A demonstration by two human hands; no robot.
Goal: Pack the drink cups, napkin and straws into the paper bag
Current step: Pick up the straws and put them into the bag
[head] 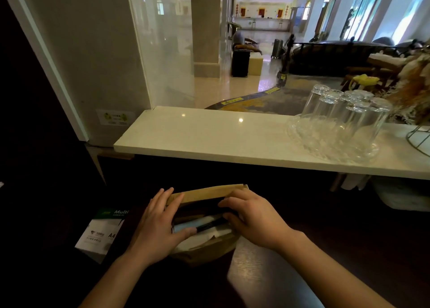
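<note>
A brown paper bag [204, 192] stands open on the dark lower counter in front of me. My left hand [158, 224] grips its left rim, fingers over the edge and thumb at the near side. My right hand [251, 217] holds the right rim, fingers curled over the opening. Inside the bag I see a dark straw [209, 225], a white napkin [197, 240] and a pale blue surface [183, 227] that may be a cup lid. The cups themselves are mostly hidden by the bag and my hands.
A box of A4 paper [100, 233] sits left of the bag. Above is a white marble ledge [209, 135] bearing a glass tray [300, 133] with several upturned glasses [344, 114]. A wire stand [416, 140] is at the far right.
</note>
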